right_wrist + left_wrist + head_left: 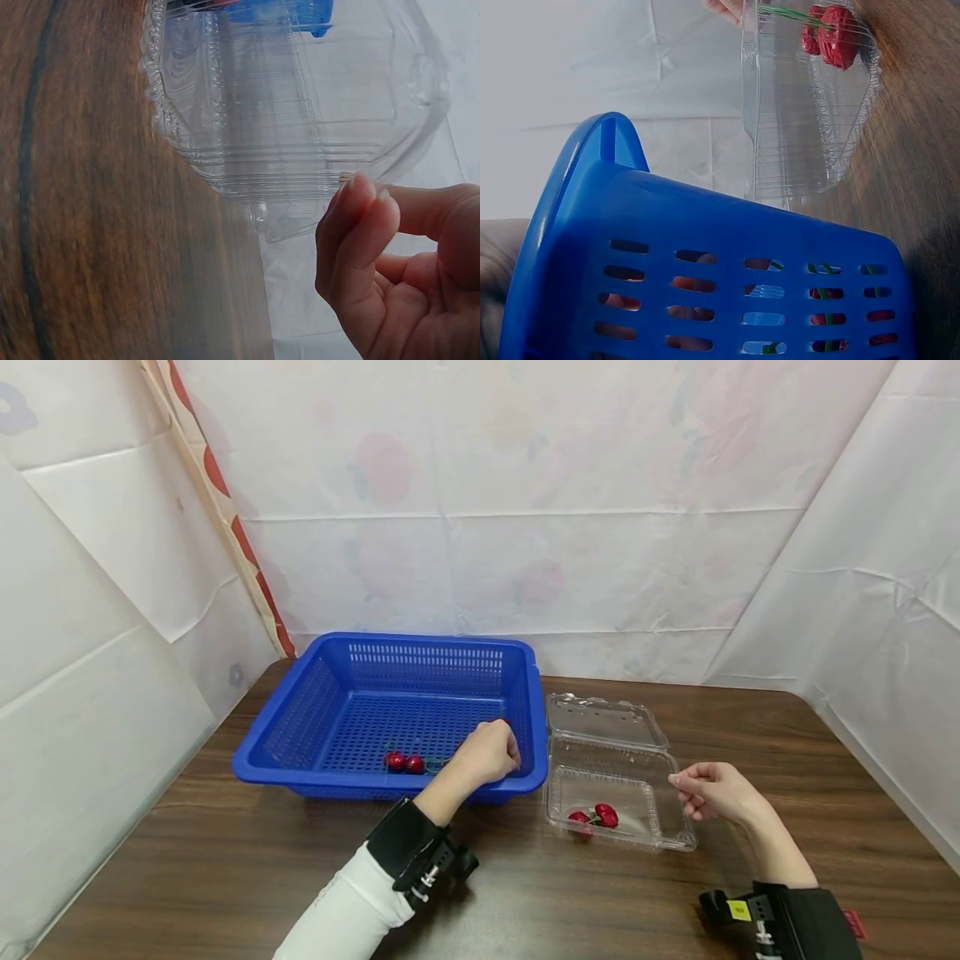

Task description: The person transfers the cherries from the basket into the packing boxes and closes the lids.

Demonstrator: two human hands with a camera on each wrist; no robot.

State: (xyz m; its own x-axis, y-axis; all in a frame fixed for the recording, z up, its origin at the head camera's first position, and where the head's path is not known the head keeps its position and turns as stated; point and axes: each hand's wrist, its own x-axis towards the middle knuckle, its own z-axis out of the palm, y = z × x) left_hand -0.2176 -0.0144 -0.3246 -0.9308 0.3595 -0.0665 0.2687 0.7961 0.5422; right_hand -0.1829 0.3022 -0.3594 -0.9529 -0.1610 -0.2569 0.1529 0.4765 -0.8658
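Left hand [487, 752] curls inside basket [405, 710], four o'clock, any hold hidden; right hand [716, 789] pinches box [600, 764] at three o'clock.

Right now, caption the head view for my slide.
Left hand inside a blue perforated basket, right hand pinching a clear clamshell holding cherries.

Container [618, 783] open above, basket wall [531, 710] blocking one side

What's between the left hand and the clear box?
In the head view, the right rim of the basket stands between the left hand and the box.
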